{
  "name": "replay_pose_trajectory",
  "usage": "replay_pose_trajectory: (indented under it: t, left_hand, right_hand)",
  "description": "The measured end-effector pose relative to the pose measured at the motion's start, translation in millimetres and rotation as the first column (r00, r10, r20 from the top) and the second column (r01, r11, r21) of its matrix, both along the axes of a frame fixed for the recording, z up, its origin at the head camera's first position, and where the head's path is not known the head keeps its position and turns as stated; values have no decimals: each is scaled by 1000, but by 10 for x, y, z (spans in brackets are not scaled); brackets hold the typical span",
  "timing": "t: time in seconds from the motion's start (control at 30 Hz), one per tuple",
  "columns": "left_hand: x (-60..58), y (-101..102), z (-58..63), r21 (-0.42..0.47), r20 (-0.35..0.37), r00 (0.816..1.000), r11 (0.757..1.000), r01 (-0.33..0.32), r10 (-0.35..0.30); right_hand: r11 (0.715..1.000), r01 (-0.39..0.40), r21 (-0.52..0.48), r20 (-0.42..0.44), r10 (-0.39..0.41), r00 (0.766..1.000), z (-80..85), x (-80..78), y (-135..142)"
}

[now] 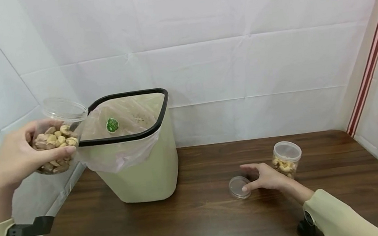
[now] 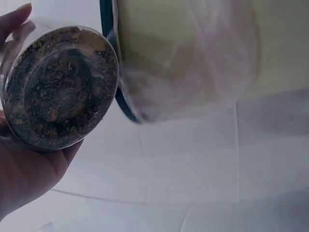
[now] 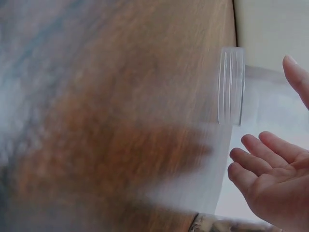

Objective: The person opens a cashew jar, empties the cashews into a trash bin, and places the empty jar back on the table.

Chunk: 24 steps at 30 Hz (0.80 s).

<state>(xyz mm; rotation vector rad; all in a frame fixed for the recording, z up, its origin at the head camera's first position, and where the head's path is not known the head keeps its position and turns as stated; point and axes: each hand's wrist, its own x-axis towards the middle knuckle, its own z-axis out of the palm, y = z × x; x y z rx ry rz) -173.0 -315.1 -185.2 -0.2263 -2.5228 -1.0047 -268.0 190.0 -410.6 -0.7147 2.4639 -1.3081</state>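
Observation:
My left hand (image 1: 14, 155) grips a clear plastic jar (image 1: 60, 137) of pistachios, fingers and thumb around its sides. The jar has no lid on and leans to the right, its mouth beside the bin's black rim. Its bottom, dusted with fine crumbs, faces the left wrist view. On the table lies a clear round lid (image 1: 239, 187). My right hand (image 1: 266, 179) is spread around the lid's right side, thumb near its edge. In the right wrist view the fingers (image 3: 263, 164) are loosely bent, with a gap between them and the lid (image 3: 231, 87).
A pale green bin (image 1: 146, 176) with a black rim and a pinkish plastic bag stands on the dark wooden table (image 1: 203, 224). Inside, a round green label (image 1: 112, 125) shows against the bag. Behind my right hand is a lidded jar (image 1: 287, 154) of cashews. White sheeting hangs around.

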Motion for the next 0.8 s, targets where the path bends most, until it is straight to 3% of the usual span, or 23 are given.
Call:
replay_pose_trajectory:
  t: [0.17,0.5,0.8]
  left_hand:
    - [-91,-110,93,-98,16,998,993,-60,62]
    - [-278,-273,260,-177,63,992,980,-94,107]
    - [-379,-258,334,-261,122,984,961,-95,131]
  right_hand:
    - [1000,14,4,-12,-14,1000,1,-4,50]
    - [992,90,-93,40,-87,995,24,10,80]
    - [984,79,-161,39,-74,996,96,3,69]
